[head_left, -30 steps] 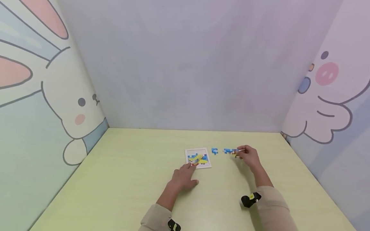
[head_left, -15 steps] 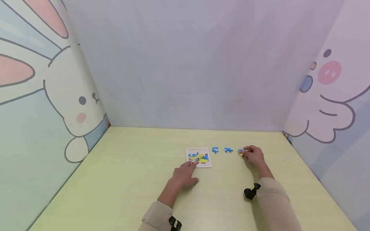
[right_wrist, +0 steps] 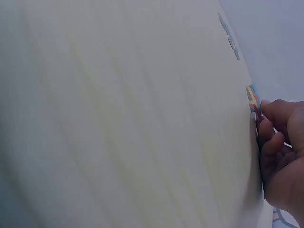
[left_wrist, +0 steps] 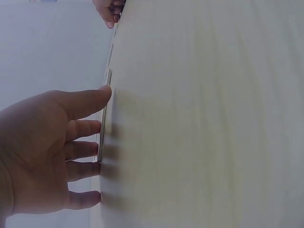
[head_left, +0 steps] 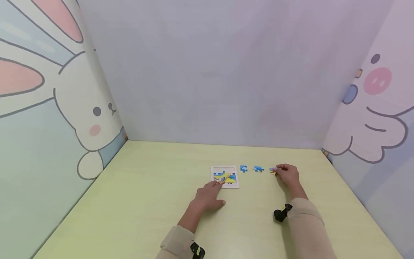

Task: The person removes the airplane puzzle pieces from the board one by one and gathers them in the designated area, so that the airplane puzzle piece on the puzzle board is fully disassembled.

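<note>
A white-framed jigsaw tray [head_left: 224, 169] lies on the table, part filled with pieces that show a yellow airplane on blue. My left hand [head_left: 208, 196] rests its fingertips on the tray's near-left edge. Those fingers look straight and spread in the left wrist view, with the tray's thin edge [left_wrist: 104, 123] beside them. Off to the right, my right hand [head_left: 289, 175] pinches a blue, yellow and red jigsaw piece [head_left: 273, 170] between thumb and finger, low at the tabletop. Two blue jigsaw pieces lie between tray and right hand, one nearer the tray [head_left: 243, 168] and one farther right [head_left: 258, 168].
The pale yellow-green table [head_left: 145, 201] meets a plain back wall [head_left: 207, 79]. Side walls carry a cartoon rabbit [head_left: 93, 126] on the left and a pig [head_left: 375, 97] on the right. Black cameras [head_left: 282, 213] sit on both wrists.
The right hand has slid its multicoloured piece to the right, away from the neighbouring blue piece, leaving a gap. The left hand stays on the tray. The head view has shifted slightly.
</note>
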Tool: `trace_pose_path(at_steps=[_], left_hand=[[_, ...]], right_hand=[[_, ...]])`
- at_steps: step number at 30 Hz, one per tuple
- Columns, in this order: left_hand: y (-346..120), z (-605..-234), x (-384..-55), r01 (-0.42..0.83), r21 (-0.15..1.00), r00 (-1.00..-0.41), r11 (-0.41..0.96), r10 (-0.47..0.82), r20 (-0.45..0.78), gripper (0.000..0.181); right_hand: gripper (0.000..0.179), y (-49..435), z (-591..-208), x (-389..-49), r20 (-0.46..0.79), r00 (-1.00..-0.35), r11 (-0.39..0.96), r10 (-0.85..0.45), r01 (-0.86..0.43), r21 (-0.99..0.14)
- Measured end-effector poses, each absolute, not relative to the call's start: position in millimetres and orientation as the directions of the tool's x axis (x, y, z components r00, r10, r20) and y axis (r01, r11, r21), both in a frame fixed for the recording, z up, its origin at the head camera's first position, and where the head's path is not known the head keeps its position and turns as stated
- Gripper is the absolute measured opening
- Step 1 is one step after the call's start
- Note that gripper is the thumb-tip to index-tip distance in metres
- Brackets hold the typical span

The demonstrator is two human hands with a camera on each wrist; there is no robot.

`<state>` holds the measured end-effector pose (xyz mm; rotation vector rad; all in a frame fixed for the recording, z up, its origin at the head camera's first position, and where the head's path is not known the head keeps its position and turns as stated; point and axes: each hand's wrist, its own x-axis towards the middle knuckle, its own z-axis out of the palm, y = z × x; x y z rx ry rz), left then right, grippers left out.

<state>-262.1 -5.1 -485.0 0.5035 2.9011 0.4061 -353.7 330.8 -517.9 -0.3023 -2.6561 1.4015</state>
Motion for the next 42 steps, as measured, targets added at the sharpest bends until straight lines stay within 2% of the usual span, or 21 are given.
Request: trace_pose_path(at_steps=[14, 19, 27, 42], left_hand=[[0, -480, -257, 0.283, 0.307, -0.931, 0.909, 0.338, -0.142, 0.061], [-1, -482, -258, 0.285, 0.3, -0.931, 0.91, 0.337, -0.138, 0.062], [-3, -480, -258, 0.296, 0.303, -0.927, 0.906, 0.349, -0.137, 0.061], [-6, -480, -260, 0.302, 0.308, -0.924, 0.902, 0.357, -0.14, 0.06]], right_hand=[[0.033, 328, -509, -343, -0.008, -0.975, 0.497, 0.221, 0.12, -0.859], [0.036, 326, -503, -339, 0.008, -0.987, 0.452, 0.163, 0.068, -0.889], [0.034, 315, -492, -334, 0.099, -0.991, 0.418, 0.087, -0.054, -0.907], [0.031, 267, -480, -333, 0.121, -0.993, 0.412, -0.007, -0.113, -0.904]])
